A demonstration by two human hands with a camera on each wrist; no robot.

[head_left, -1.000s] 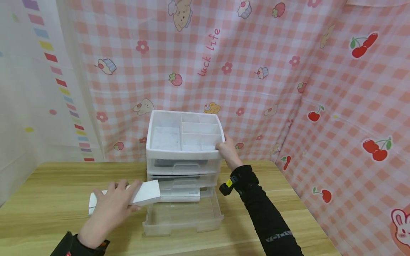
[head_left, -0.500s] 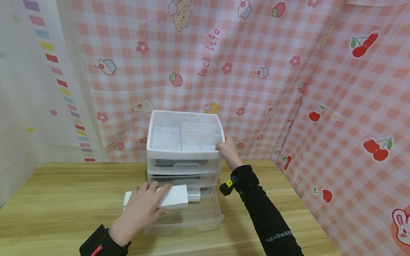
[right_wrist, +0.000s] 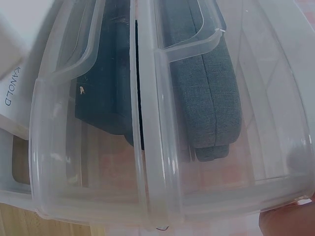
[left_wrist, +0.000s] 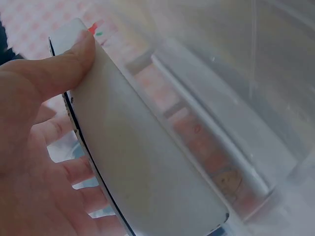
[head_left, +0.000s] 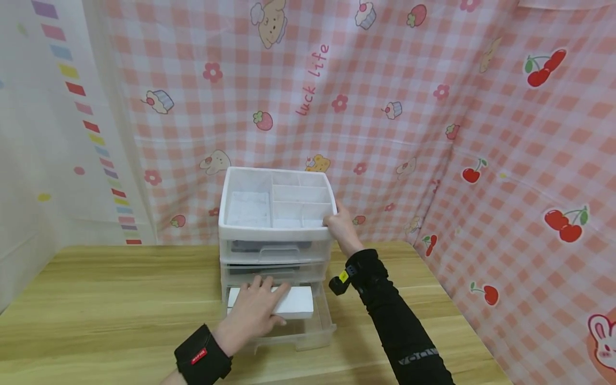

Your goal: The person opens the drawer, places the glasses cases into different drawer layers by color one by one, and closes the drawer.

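Note:
My left hand (head_left: 252,313) grips a long white box (head_left: 298,302) from above, over the pulled-out bottom drawer (head_left: 315,340) of a small drawer unit (head_left: 276,233). In the left wrist view the thumb lies across one broad face of the box (left_wrist: 138,147), with the fingers along its far edge. Another white box (left_wrist: 221,108) lies inside the clear drawer, further back; its lettered end (right_wrist: 15,93) shows in the right wrist view. My right hand (head_left: 343,229) holds the unit by the right side of its top, thumb on the white rim.
Two upper clear drawers are closed, holding a grey fabric case (right_wrist: 211,98) and a dark case (right_wrist: 108,98). The unit's top tray (head_left: 247,206) is split into compartments. Wooden tabletop (head_left: 120,305) surrounds it, with a checked pink curtain (head_left: 192,123) behind and at right.
My left hand has carried the white box rightward, from left of the unit to over the open bottom drawer, hiding the other box in the head view. The right hand has stayed put.

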